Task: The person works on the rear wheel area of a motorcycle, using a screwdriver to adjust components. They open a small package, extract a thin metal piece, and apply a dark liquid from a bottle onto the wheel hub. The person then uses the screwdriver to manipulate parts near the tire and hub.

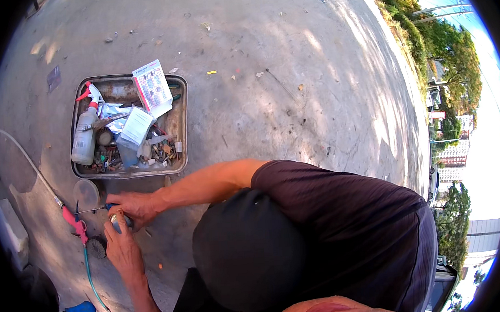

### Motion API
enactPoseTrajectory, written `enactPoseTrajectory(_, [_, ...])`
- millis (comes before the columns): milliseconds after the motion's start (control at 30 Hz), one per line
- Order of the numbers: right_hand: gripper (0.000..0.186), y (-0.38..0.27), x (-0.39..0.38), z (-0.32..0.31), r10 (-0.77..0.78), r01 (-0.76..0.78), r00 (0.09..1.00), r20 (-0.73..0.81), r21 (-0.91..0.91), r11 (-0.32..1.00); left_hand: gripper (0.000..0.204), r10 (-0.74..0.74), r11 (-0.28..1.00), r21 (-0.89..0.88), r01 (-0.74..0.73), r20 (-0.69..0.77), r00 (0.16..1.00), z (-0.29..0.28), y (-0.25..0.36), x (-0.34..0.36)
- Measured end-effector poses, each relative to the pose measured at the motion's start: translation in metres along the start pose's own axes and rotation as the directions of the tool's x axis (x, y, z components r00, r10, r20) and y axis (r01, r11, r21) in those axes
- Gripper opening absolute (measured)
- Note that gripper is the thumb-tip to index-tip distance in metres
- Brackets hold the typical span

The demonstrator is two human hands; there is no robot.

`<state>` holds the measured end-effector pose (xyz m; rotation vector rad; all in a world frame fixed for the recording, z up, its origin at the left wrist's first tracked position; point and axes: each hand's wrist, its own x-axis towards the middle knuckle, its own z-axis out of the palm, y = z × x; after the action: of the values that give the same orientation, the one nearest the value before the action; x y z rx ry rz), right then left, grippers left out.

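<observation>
My right hand (135, 206) reaches in from the right, its fingers closed round the blue handle of a screwdriver (109, 206) whose thin shaft points left. Just below it, my left hand (123, 248) is wrapped round a small round metal part (121, 221) with a shiny face. The hands almost touch each other. Left of them, a red air blow gun (74, 220) lies on the ground with a teal hose (90, 275). A round translucent tub (88, 193) stands above the hands, and a dark bristly disc (97, 246) lies beside my left hand.
Beyond my hands is a worn metal tray (174, 169) of loose parts, with a spray bottle (85, 136) and a white box (152, 87). A pale block (14, 233) and a blue-handled tool (80, 309) are at left. A black cap (249, 252) covers the middle foreground.
</observation>
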<state>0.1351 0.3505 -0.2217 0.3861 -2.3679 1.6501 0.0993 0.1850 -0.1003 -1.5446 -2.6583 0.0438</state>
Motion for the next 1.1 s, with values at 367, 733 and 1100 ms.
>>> enactPoseTrajectory(367, [0.063, -0.001, -0.002, -0.011, 0.062, -0.059, 0.996, 0.071, -0.041, 0.997, 0.042, -0.417, 0.909, 0.167, 0.383, 0.326, 0.848, 0.026, 0.010, 0.010])
enactPoseTrajectory(733, [0.067, -0.022, 0.015, -0.007, 0.204, -0.187, 0.973, 0.105, -0.147, 0.971, 0.051, -0.408, 0.887, -0.092, 0.452, 0.303, 0.861, 0.010, -0.009, -0.001])
enactPoseTrajectory(1100, [0.073, -0.027, 0.008, -0.013, 0.232, -0.191, 0.963, 0.139, -0.254, 0.948, 0.043, -0.298, 0.945, -0.176, 0.276, -0.112, 0.948, 0.017, 0.000, -0.007])
